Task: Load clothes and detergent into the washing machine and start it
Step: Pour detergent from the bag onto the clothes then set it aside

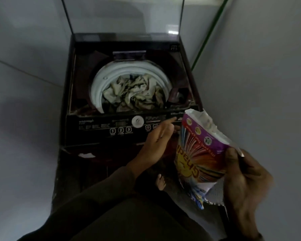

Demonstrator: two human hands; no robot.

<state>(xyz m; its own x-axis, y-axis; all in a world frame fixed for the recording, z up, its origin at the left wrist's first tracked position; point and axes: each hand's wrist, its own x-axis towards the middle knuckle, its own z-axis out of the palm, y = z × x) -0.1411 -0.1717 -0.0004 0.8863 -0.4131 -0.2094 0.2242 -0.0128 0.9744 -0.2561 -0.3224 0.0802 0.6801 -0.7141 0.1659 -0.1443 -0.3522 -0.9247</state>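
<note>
A thin green hose or pipe (211, 32) slants down the upper right of the frame, from the top edge towards the corner where two plain, pale grey walls meet. One wall (268, 75) fills the right side and the other (24, 40) the left. A thin dark line (24, 70), either wire or seam, crosses the left wall, and a white ledge (203, 0) shows at the top edge.

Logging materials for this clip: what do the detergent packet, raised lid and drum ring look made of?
The detergent packet: thin glossy plastic film, by its printed sheen, crinkles and ragged torn top. The lid: clear glass or hard plastic, undecidable; the wall shows through. The drum ring: pale matte moulded plastic, probably, with concentric ridges.
</note>
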